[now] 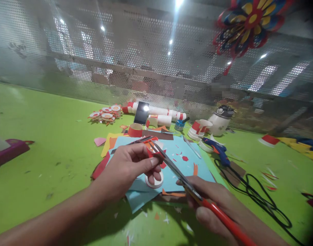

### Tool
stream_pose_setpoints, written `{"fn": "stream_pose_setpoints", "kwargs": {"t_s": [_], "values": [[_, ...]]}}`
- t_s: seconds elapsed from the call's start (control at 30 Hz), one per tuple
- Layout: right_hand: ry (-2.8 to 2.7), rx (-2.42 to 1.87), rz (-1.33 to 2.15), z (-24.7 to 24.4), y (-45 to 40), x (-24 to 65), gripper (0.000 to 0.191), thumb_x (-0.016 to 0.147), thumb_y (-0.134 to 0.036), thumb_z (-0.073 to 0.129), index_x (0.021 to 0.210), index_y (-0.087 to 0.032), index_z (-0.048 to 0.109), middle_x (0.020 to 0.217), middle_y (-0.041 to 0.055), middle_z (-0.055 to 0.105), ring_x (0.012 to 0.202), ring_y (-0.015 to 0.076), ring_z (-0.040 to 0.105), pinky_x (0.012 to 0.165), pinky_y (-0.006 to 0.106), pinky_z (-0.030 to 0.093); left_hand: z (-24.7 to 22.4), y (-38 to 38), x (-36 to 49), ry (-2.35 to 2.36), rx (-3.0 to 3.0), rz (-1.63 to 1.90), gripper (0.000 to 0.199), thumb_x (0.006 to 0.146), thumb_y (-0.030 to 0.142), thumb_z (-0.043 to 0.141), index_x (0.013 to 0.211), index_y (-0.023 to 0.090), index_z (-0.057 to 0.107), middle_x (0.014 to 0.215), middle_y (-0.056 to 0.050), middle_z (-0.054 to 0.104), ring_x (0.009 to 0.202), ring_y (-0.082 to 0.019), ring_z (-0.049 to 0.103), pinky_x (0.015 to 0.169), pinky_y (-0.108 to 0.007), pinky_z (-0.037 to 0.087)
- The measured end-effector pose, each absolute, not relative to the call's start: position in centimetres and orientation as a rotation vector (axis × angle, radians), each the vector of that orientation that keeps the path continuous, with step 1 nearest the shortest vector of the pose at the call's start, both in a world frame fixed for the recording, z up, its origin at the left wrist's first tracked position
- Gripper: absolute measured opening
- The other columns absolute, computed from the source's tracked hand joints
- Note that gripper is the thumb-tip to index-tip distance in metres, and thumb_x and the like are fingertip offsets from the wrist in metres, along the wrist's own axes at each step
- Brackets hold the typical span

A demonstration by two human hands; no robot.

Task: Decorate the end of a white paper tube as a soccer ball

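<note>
My left hand (135, 164) pinches a small piece of red paper (156, 156) between thumb and fingers, above the blue paper sheets (177, 147). In my right hand (210, 201) is a pair of scissors (177, 171) with red handles. Their blades point up and to the left, with the tips beside the red paper; I cannot tell whether they are cutting it. Below my left fingers lies a white paper ring (154, 182), partly hidden by them. Red scraps (185, 158) and orange strips (195, 169) lie on the blue sheets.
A blue glue gun (220, 153) with a looping black cord (259, 198) lies on the right. Behind the sheets are a phone (141, 113), paper cups (198, 129), an ink bottle (180, 125) and a white jug (220, 122). Paper flowers (107, 115) sit farther left. A perforated metal screen (146, 61) stands behind.
</note>
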State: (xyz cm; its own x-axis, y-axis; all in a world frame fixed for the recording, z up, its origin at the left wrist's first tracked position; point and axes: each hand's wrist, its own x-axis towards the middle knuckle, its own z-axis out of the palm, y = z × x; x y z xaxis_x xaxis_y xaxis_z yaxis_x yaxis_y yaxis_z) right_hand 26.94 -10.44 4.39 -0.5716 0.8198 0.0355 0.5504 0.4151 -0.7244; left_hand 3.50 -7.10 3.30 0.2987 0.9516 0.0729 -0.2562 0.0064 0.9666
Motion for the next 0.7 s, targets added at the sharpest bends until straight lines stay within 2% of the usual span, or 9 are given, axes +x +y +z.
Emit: {"fn": "stream_pose_setpoints", "kwargs": {"t_s": [0.13, 0.27, 0.4, 0.7], "values": [[-2.299, -1.143, 0.920, 4.48, -10.38, 27.06, 0.048, 0.091, -0.059, 0.045, 0.114, -0.022, 0.065, 0.092, 0.0088, 0.071, 0.075, 0.0210, 0.066, 0.062, 0.028, 0.050, 3.50, -7.10, 3.57, 0.773, 1.163, 1.111, 0.014, 0.076, 0.023, 0.074, 0.067, 0.014, 0.067, 0.057, -0.004, 0.069, 0.049, -0.012, 0.061, 0.052, -0.021, 0.050], [-2.316, -1.103, 0.930, 4.58, -10.42, 27.13, 0.046, 0.092, -0.054, 0.047, 0.121, -0.022, 0.063, 0.095, 0.0091, 0.072, 0.077, 0.0219, 0.067, 0.065, 0.028, 0.053, 3.33, -7.06, 3.49, 0.771, 1.174, 1.118, 0.013, 0.076, 0.023, 0.074, 0.068, 0.014, 0.068, 0.058, -0.004, 0.069, 0.050, -0.012, 0.062, 0.051, -0.021, 0.050], [-2.312, -1.116, 0.971, 4.54, -10.39, 27.15, 0.048, 0.092, -0.056, 0.047, 0.122, -0.022, 0.063, 0.098, 0.0094, 0.071, 0.082, 0.0237, 0.068, 0.069, 0.030, 0.054, 3.20, -6.98, 3.38, 0.763, 1.190, 1.104, 0.012, 0.077, 0.022, 0.073, 0.070, 0.014, 0.068, 0.059, -0.004, 0.070, 0.051, -0.011, 0.062, 0.052, -0.021, 0.050], [-2.327, -1.132, 0.915, 4.68, -10.29, 26.99, 0.050, 0.091, -0.058, 0.046, 0.120, -0.022, 0.065, 0.098, 0.0102, 0.071, 0.081, 0.0244, 0.067, 0.065, 0.028, 0.053, 3.38, -6.82, 3.47, 0.768, 1.191, 1.096, 0.013, 0.077, 0.023, 0.073, 0.069, 0.013, 0.067, 0.058, -0.004, 0.069, 0.051, -0.012, 0.062, 0.052, -0.021, 0.050]]}}
